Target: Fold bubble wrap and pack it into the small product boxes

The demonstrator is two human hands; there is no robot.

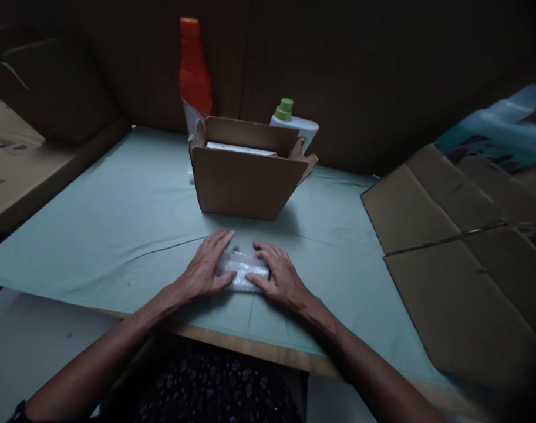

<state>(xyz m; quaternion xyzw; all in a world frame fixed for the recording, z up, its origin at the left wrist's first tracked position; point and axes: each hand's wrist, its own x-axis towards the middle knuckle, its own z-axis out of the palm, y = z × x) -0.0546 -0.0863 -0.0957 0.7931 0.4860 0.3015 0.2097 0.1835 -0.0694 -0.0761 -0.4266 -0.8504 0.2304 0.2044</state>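
A small package in clear bubble wrap (245, 271) lies near the front of the pale green table cover, between my two hands. My left hand (209, 267) grips its left end, thumb on the near side and fingers along the far side. On the right end, my right hand (279, 271) holds it the same way, fingers curled round the edge. What is inside the wrap cannot be made out. Just beyond stands an open cardboard box (250, 182) with a white item (241, 149) showing inside.
Behind the box stand a tall orange-red bottle (194, 73) and a white bottle with a green cap (294, 120). Unfolded cardboard (452, 247) lies at the right. More cardboard (25, 147) is on the left, and a dark brown panel (351, 70) rises at the back.
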